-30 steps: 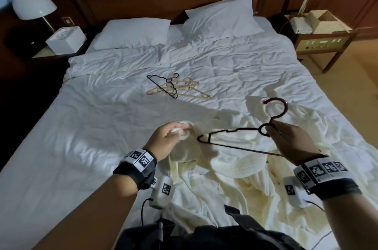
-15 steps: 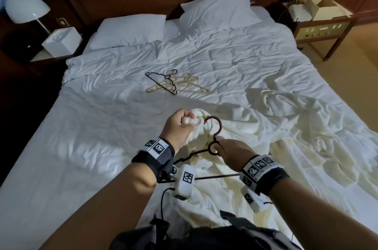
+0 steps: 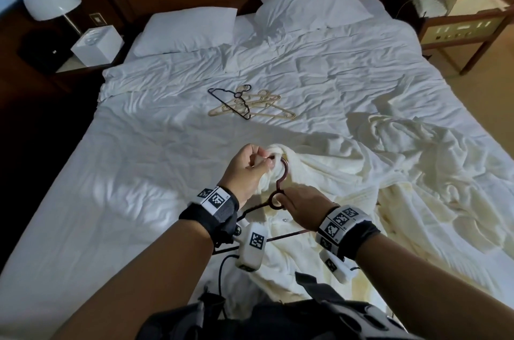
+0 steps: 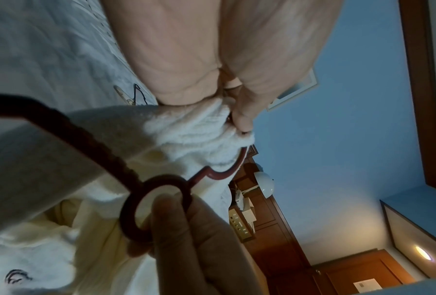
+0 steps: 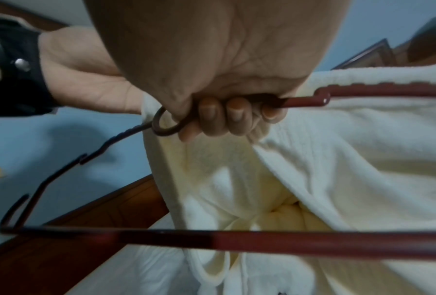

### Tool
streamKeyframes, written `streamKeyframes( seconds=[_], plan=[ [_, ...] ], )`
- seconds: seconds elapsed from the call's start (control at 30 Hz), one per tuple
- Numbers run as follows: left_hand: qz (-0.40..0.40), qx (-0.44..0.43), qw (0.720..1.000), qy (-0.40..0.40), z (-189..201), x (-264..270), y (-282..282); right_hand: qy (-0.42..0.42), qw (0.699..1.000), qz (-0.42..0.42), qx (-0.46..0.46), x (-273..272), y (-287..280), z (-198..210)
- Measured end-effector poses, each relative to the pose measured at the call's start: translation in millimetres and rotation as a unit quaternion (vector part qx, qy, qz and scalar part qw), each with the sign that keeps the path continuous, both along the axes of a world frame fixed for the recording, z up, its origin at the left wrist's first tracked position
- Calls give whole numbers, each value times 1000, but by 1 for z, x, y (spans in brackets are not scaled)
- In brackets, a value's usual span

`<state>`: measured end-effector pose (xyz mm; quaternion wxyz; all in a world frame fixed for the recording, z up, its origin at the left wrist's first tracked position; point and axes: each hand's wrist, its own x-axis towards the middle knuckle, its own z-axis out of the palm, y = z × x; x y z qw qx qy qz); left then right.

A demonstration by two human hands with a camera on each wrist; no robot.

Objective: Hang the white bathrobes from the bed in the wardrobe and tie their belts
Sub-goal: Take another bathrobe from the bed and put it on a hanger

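Covering the bed [image 3: 139, 172] near its foot edge, the white bathrobe [image 3: 319, 172] lies bunched. A second robe [image 3: 434, 161] sits crumpled toward the right edge. The left hand [image 3: 247, 170] pinches gathered collar terry, likely to lift it for the hanger. The right hand [image 3: 303, 207] curls round the neck ring of the dark red hanger [image 3: 281, 186] – hook raised at the collar. Spare hangers [image 3: 244, 104] lie mid-bed, well apart; loose folds could snag the hanger's arms.
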<state>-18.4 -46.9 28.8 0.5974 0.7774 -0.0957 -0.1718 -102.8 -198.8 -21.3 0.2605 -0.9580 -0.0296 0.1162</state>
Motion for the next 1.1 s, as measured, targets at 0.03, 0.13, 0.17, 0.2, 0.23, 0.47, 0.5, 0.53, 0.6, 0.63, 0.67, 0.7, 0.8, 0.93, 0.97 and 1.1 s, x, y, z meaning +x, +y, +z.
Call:
streamKeyframes(
  seconds=[0.03,0.13,0.17,0.2,0.23,0.47,0.5,0.53,0.6,0.63,0.67,0.7,0.8,0.93,0.97,1.1],
  plan=[
    [-10,18,1000,-9,1,1,3,-9,1000,8,-2,1,0,1],
    [-81,118,989,-20,8,4,12,-67,997,34,-3,4,-5,5],
    [-112,158,981,-16,10,5,15,-82,996,37,2,6,-8,8],
    [-142,190,971,-13,13,3,18,-97,995,37,12,7,-11,10],
    [-169,214,962,-14,13,2,19,-105,994,34,23,10,-14,12],
    [-254,332,906,-67,-9,-15,29,-55,990,-54,116,16,-27,20],
    [-249,336,906,-72,-13,-15,31,-28,988,-81,126,15,-28,17],
    [-242,329,909,-77,-15,-16,32,-18,987,-104,124,14,-28,13],
    [-237,319,913,-95,-17,-17,32,-16,980,-175,96,14,-27,7],
    [-242,318,911,-106,-17,-17,31,-17,973,-212,84,16,-28,5],
    [-251,318,907,-114,-17,-17,30,-16,967,-240,79,18,-29,4],
    [-260,316,905,-119,-16,-17,30,-9,963,-258,73,20,-30,4],
    [-272,307,902,-136,-15,-17,33,12,966,-257,-7,27,-46,4],
    [-230,306,909,-163,-15,-9,39,14,962,-232,-141,22,-94,6],
    [-216,307,911,-170,-15,-7,38,4,960,-235,-154,20,-105,6],
    [-137,307,922,-190,-19,-6,30,-64,947,-269,-166,11,-120,21]
  ],
)
